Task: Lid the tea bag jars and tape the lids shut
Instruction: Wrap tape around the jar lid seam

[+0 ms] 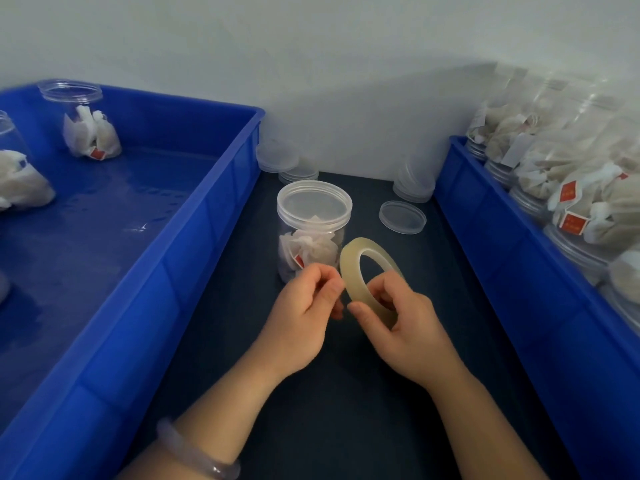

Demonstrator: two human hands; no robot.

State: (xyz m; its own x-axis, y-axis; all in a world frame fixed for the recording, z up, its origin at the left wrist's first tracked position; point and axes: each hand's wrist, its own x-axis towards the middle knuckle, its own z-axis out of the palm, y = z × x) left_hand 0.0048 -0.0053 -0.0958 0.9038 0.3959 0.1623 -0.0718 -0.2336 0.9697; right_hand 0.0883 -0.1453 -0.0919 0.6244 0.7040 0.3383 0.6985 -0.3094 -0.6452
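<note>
Nearest, a smooth, pale, translucent bracelet (197, 455) is circling the left wrist, and both forearms are reaching out over the dark matte bench (346, 410). The right hand (405, 327) is gripping one flat ring-shaped tape roll (349, 268) of yellowish clear tape, fingers hooking through its hole and thumb pressing on its outer face, holding it upright on edge above the bench. The left hand (304, 317) is curling its fingers, thumb and forefinger pinching at the roll's outer rim; any loose tape end is too clear to make out. Just behind the hands, one round clear plastic jar (313, 233) is standing upright on the bench, holding crumpled white tea bags and wearing a ribbed translucent lid (314, 202). One loose lid (402, 217) is lying flat to its right. Farther back, three small lid stacks (414, 181) are leaning near the wall. Two glossy blue plastic bins are flanking the bench: the left bin (194, 237) is carrying at least two open jars (83, 123) of tea bags, and the right bin (519, 271) is holding many lidded jars (561, 188) lying on their sides.
</note>
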